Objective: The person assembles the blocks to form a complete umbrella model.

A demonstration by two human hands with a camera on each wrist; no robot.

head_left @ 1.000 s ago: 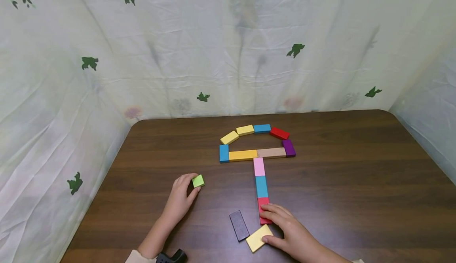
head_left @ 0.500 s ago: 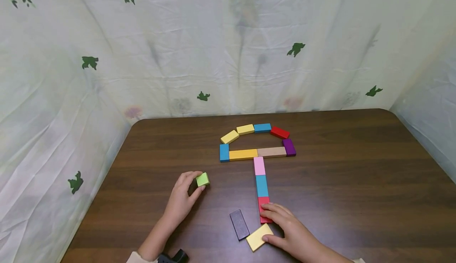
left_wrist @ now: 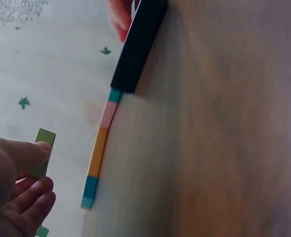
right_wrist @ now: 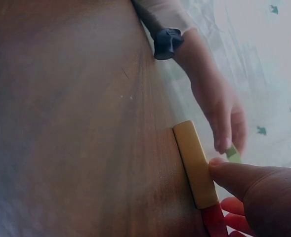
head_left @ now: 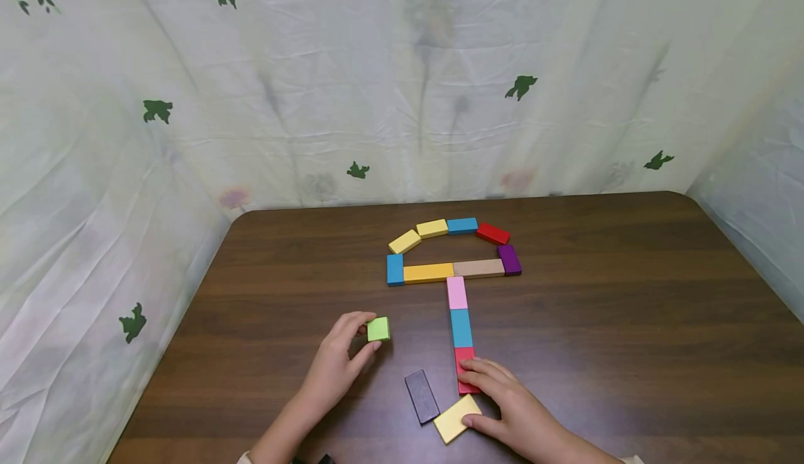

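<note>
My left hand [head_left: 334,373] pinches a small lime-green block [head_left: 378,329] between thumb and fingers. In the left wrist view the green block [left_wrist: 41,165] stands upright in that grip, above the table. My right hand [head_left: 511,405] rests at the near end of a column of blocks. Its fingers lie on the red block [head_left: 463,356], and its thumb touches the edge of the pale yellow block [head_left: 451,423]. That yellow block lies slantwise just below the red one. Beside it is a dark purple-grey block [head_left: 421,398], its corner close to the yellow block's.
A pink block [head_left: 457,294] and a turquoise block [head_left: 461,328] continue the column upward. It meets a closed dome outline of several coloured blocks, with an orange block [head_left: 428,273] in its base. Everything lies on a dark wooden table [head_left: 597,324] before a patterned curtain [head_left: 283,87].
My left hand has carried the green block to the right, toward the column, turning it slightly. My right hand and the blocks on the table have stayed where they were.
</note>
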